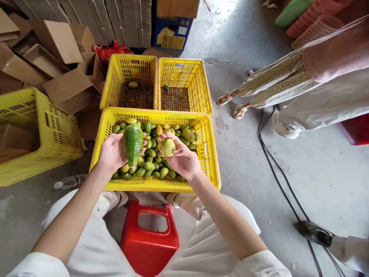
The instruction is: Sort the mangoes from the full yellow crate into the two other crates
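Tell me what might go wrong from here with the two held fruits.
The large green fruit looks glossy and might slip from the left hand, bruising the small fruits below. The pale round fruit, held near the fingertips of the right hand, could drop in among them.

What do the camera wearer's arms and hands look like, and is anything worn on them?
The left hand and right hand are ungloved; no ring, watch or bracelet shows. The forearms are uncovered up to the plain white fabric sleeves, which end around the elbows.
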Available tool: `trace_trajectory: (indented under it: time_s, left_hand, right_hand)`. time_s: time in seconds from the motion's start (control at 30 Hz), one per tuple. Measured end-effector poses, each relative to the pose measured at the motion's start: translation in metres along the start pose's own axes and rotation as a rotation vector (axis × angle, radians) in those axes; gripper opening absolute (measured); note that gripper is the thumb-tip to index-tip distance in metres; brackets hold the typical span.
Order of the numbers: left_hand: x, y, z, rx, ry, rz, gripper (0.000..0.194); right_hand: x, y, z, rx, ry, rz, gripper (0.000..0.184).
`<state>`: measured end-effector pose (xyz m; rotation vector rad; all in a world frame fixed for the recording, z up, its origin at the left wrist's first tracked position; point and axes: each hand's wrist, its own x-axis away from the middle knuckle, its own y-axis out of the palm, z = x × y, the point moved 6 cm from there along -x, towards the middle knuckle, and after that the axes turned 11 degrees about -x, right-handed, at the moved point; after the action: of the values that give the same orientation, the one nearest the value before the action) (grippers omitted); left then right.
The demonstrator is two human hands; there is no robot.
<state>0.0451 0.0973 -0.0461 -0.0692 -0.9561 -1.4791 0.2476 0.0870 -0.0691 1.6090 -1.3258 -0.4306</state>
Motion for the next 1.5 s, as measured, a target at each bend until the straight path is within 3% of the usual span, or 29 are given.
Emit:
trace_trajectory:
  time_s: [0.33, 0.57, 0.93, 1.17, 1.33, 1.5]
  left_hand:
    - [-0.008, -0.019, -0.007, -0.263, 0.079, -0.068, 0.051]
    - [-0.003, -0.028, -0.005, -0.282, 0.083, 0.090, 0.050]
    - [0.006, -0.002, -0.002, -0.284, 0.104, -0.065, 0.054]
    - [0.007, 0.002, 0.005, -0.215, 0.131, -0.029, 0.060]
    - [0.009, 0.008, 0.011, -0.176, 0.156, -0.034, 0.063]
    - [0.010, 0.004, 0.009, -0.266, 0.231, -0.099, 0.072]
  right_hand:
    - [0.009, 0.017, -0.005, -0.060, 0.020, 0.016, 0.091]
    - [0.007, 0.015, -0.003, -0.091, 0.028, 0.002, 0.070]
    - [0.007, 0.009, -0.001, -0.075, 0.041, 0.062, 0.080]
    - [0.006, 0.011, -0.007, -0.135, -0.020, 0.067, 0.038]
    - [0.007, 0.011, -0.010, -0.186, -0.040, 0.156, 0.047]
    - [0.009, 0.007, -0.013, -0.226, -0.052, 0.104, 0.058]
